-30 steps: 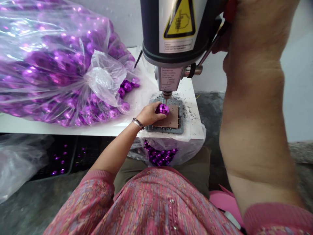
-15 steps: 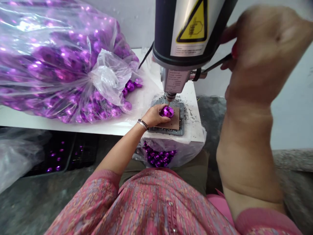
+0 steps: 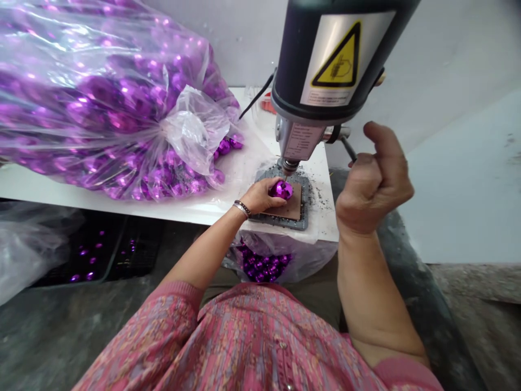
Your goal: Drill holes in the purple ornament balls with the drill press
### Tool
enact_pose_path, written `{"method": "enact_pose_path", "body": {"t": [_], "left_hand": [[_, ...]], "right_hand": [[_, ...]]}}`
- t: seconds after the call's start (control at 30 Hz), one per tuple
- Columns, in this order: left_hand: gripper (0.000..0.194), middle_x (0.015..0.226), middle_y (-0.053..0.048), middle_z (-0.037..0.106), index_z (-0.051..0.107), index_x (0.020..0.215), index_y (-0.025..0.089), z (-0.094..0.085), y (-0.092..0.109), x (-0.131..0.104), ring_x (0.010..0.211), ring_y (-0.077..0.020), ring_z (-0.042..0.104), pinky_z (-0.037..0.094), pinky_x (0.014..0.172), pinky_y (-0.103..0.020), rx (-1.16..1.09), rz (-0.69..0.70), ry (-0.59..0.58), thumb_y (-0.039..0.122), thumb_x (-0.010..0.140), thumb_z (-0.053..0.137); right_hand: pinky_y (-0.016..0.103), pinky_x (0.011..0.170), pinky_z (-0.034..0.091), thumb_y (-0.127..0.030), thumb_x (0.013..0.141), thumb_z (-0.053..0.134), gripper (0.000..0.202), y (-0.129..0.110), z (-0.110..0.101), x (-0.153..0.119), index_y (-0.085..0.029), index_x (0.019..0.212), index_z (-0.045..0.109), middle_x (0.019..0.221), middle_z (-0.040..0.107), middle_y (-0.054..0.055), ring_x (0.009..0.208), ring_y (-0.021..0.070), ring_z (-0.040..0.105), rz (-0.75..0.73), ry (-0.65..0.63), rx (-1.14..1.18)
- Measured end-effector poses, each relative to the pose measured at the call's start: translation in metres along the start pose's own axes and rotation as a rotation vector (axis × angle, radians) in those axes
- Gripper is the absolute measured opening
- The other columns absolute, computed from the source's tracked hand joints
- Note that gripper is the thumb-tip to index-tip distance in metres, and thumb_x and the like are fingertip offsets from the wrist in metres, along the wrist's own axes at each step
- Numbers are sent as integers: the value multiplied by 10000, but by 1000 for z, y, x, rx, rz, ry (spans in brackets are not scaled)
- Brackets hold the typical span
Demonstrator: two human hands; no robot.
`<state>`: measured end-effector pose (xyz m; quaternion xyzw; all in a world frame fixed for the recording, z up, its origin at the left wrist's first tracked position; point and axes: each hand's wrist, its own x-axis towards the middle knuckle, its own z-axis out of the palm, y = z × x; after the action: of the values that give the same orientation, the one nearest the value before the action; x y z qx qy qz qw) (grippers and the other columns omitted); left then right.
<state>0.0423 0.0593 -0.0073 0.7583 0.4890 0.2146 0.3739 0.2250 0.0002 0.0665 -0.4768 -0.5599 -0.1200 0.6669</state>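
My left hand (image 3: 262,196) is closed on a shiny purple faceted ball (image 3: 284,190), keeping it on a brown board (image 3: 292,206) over the grey drill press base (image 3: 304,217). Right above the ball is the drill chuck (image 3: 290,165) with its thin bit; whether the tip has entered the ball I cannot tell. My right hand (image 3: 372,182) is wrapped round the feed lever (image 3: 349,147) of the drill press (image 3: 301,138), one finger bent outward. Most of the lever's end is hidden in the fist.
A big clear bag of purple balls (image 3: 122,108) lies on the white table (image 3: 191,209), with loose balls at its mouth. Dark shavings surround the base. Below the table edge hangs a plastic bag of purple balls (image 3: 266,266). Black crates (image 3: 91,255) stand on the floor at left.
My right hand has swung down and away from the camera with the lever. The ball stays in my left hand on the board. The view has shifted slightly.
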Motion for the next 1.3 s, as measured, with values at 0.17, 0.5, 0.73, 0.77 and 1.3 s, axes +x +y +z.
{"method": "enact_pose_path", "body": {"t": [0.17,0.5,0.73,0.77,1.3], "left_hand": [[540,1177,-36,772,726,1270,169,2,-4,0,1098,-228,698,550,1039,-343,-35,28,2,218,744,837],[549,1162,-39,769,726,1262,176,0,-1,-2,1088,-236,694,550,1037,-367,-48,4,-3,251,734,858],[614,1139,-36,764,698,1339,162,0,1,-10,1059,-228,698,556,1015,-356,-107,-41,-3,276,755,848],[611,1141,-38,766,698,1340,164,-2,-1,-14,1054,-227,699,560,1003,-356,-114,-27,-11,290,761,848],[131,905,-32,693,692,901,217,-74,-81,-101,934,-210,649,542,950,-347,-73,-302,1055,333,883,633]], "right_hand": [[271,935,646,-407,1019,382,452,10,3,-11,-203,1269,699,1078,705,20,898,29,674,37,4,-24],[224,791,596,-447,1003,369,499,14,3,-27,-131,1094,745,832,654,38,772,40,624,71,-2,-27],[164,723,502,-342,996,400,465,-12,9,73,-85,1097,773,781,632,19,723,-10,569,226,-128,61],[153,733,492,-304,981,420,428,-14,12,85,-97,1067,786,777,638,12,740,-12,584,275,-144,76],[115,559,357,-219,934,452,386,-20,18,87,-65,937,806,603,517,-10,544,-33,479,333,-60,231]]}}
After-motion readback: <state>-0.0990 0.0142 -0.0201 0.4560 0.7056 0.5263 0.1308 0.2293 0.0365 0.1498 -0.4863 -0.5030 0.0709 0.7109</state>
